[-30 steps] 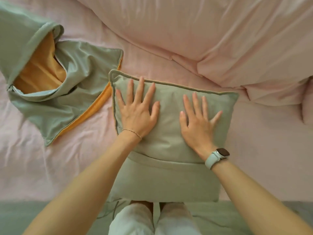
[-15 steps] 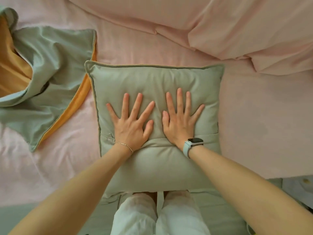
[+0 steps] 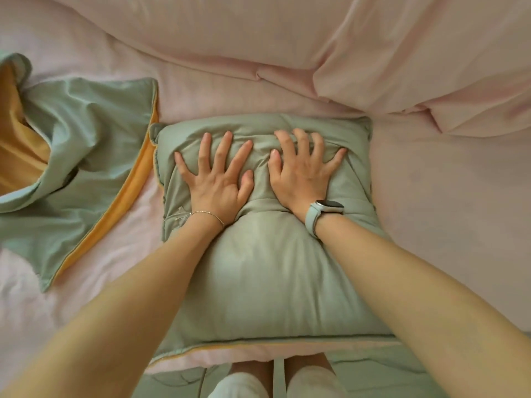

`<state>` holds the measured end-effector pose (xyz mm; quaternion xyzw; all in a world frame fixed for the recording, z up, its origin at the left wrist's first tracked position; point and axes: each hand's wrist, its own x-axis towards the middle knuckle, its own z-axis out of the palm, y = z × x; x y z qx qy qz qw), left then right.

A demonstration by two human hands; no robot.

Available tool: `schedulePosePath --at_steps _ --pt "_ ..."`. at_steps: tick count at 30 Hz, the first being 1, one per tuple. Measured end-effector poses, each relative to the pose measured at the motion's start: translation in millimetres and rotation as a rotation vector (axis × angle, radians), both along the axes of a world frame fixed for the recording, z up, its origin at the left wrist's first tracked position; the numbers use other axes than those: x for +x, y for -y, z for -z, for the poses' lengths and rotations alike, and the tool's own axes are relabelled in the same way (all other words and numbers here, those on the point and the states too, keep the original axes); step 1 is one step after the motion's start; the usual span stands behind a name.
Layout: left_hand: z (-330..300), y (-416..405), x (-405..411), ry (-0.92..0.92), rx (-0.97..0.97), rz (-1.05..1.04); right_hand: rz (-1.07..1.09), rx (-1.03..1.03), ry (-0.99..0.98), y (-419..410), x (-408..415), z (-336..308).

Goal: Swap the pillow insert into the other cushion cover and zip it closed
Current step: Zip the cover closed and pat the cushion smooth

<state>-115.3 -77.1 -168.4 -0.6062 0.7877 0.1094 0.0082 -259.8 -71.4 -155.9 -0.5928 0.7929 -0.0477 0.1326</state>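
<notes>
Nearest, just beyond two knees in pale trousers [image 3: 244, 383], lies the green cushion [image 3: 264, 282], filled and plump, flat on the pink sheet [image 3: 445, 225] with its near edge close to the body. Looks soft and light, gives way easily under pressure, so probably needs no force to lift, only a wide hold at two corners or along an edge. Pressed into its far half by the left hand [image 3: 214, 179], fingers spread and flat, and by the right hand [image 3: 301, 176], fingers spread too but curled, digging in and bunching a fold of cloth. Pinching nothing, either of them. Shows a seam or flap across the middle, under the heels of both hands, with what seems a small zip pull [image 3: 182, 214] beside the left wrist; cannot tell whether closed all the way. Further left, touching the cushion's far left corner, lies an empty green cover [image 3: 86, 168] with orange lining, limp and crumpled, likely to slide and fold when pulled. Beyond, only a heaped pink duvet [image 3: 287, 38], near the cushion's far edge but blocking nothing.
</notes>
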Motion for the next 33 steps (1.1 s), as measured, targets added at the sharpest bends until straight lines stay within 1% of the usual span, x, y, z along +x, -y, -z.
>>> schedulePosePath --at_steps 2,4,5,7,9,10,12,13,14,15,16,17,19,20,21,23,24,25,26,27,28,29,30,32,33 --pt "-23.6 -16.0 4.4 -0.065 0.102 -0.007 -0.008 0.103 0.132 -16.4 -6.3 -21.4" --pt "-47.6 -34.6 11.8 -0.125 0.170 0.011 -0.067 0.157 0.177 -40.4 -14.3 -40.0" --pt "-60.7 -44.9 14.4 -0.142 0.165 0.019 -0.109 0.140 0.152 -55.2 -16.0 -50.9" --pt "-81.8 -66.8 14.0 -0.147 0.089 0.000 -0.182 0.003 0.067 -83.6 -14.1 -66.9" --pt "-90.9 -86.9 4.9 -0.164 0.009 -0.023 -0.240 -0.095 0.028 -106.2 -11.9 -71.2" --pt "-90.3 -97.9 0.9 -0.167 -0.007 0.002 -0.284 -0.093 0.022 -116.1 -11.9 -70.7" --pt "-80.0 -113.5 -0.7 -0.116 0.013 0.110 -0.388 -0.035 0.016 -127.1 -17.3 -65.4" --pt "-72.5 -113.8 3.6 -0.089 0.029 0.153 -0.431 -0.006 0.009 -127.7 -23.1 -59.9" --pt "-65.8 -107.6 10.2 -0.076 0.044 0.153 -0.436 0.025 -0.003 -123.2 -31.9 -54.1" --pt "-60.0 -95.7 19.2 -0.062 0.059 0.101 -0.382 0.059 -0.017 -115.2 -43.1 -48.8" --pt "-54.9 -80.8 30.5 -0.032 0.081 0.005 -0.270 0.102 -0.036 -105.8 -56.4 -44.1" --pt "-51.9 -66.0 44.1 0.015 0.127 -0.113 -0.125 0.136 -0.054 -96.7 -71.2 -41.5" --pt "-51.5 -41.8 69.8 0.098 0.237 -0.297 0.162 0.195 0.004 -83.8 -100.1 -39.1" --pt "-53.1 -36.8 76.6 0.104 0.250 -0.319 0.224 0.156 0.042 -83.4 -108.1 -40.1" --pt "-54.6 -39.0 76.3 0.089 0.212 -0.308 0.220 0.052 0.051 -87.3 -108.2 -43.5" --pt "-59.8 -59.1 58.0 0.008 0.014 -0.283 0.068 -0.229 0.079 -101.5 -90.1 -53.9" --pt "-64.5 -73.6 43.3 -0.061 -0.073 -0.252 -0.042 -0.320 0.104 -111.6 -73.8 -60.2" --pt "-69.2 -87.8 29.0 -0.130 -0.122 -0.175 -0.175 -0.348 0.117 -122.6 -55.6 -63.7" --pt "-71.3 -101.1 18.0 -0.173 -0.120 -0.049 -0.307 -0.315 0.114 -132.3 -38.7 -64.4" --pt "-70.5 -111.5 13.4 -0.174 -0.087 0.085 -0.401 -0.237 0.097 -138.1 -26.6 -64.0" --pt "-68.6 -115.7 15.5 -0.148 -0.036 0.175 -0.450 -0.152 0.070 -139.6 -23.1 -60.8" --pt "-65.3 -113.7 23.4 -0.127 0.037 0.198 -0.446 -0.073 0.042 -137.4 -28.5 -54.6" --pt "-61.6 -110.1 34.9 -0.119 0.107 0.154 -0.394 0.007 0.017 -134.4 -40.5 -48.8" --pt "-53.3 -108.5 60.3 -0.083 0.202 -0.007 -0.191 0.174 0.007 -135.1 -72.2 -39.6" --pt "-51.1 -112.5 68.0 -0.071 0.242 -0.062 -0.055 0.268 0.065 -142.7 -86.9 -36.4"
